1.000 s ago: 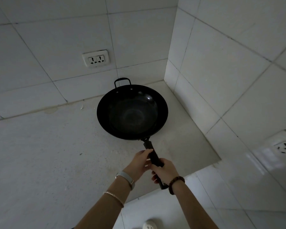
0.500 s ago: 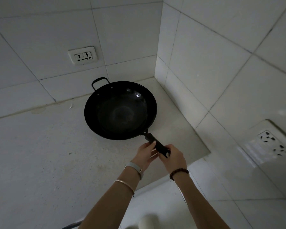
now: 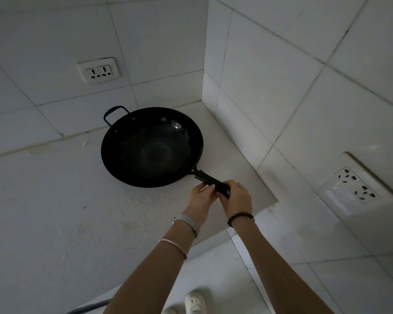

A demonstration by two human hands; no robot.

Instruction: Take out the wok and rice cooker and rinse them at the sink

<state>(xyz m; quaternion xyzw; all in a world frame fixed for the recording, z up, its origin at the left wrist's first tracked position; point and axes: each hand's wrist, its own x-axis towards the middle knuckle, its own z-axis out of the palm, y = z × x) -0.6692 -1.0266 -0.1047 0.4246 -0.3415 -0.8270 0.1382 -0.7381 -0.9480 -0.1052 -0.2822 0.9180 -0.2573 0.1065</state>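
- Black and round, the wok (image 3: 152, 147) sits upright on the pale stone countertop (image 3: 43, 211), in the corner where two tiled walls meet; its rim lies near both walls, touching neither as far as can be seen.
- Its inside is bare, with a faint ring at the bottom and small glints on the far wall of the bowl.
- A small loop handle (image 3: 115, 113) stands at the far-left rim, pointing toward the back wall.
- The long straight handle (image 3: 210, 181) runs from the near-right rim toward the person, over the countertop.
- The left hand (image 3: 201, 200) is curled at the handle from the left, fingertips touching its side; how firmly it grips cannot be told.
- The right hand (image 3: 237, 198) is wrapped over the handle's end, fingers folded around it, a thin ring on one finger.
- The left wrist carries a light watch band (image 3: 187, 220) and, farther up the forearm, a thin bracelet (image 3: 174, 244).
- The right wrist carries a dark beaded bracelet (image 3: 239, 217).
- A white double socket (image 3: 99, 70) is set in the back wall, above and left of the wok.
- A second socket plate (image 3: 356, 186) sits in the right wall, well apart from the wok.
- At the bottom edge, a white shoe (image 3: 195, 302) shows on the tiled floor.
- The rice cooker and the sink are out of view.
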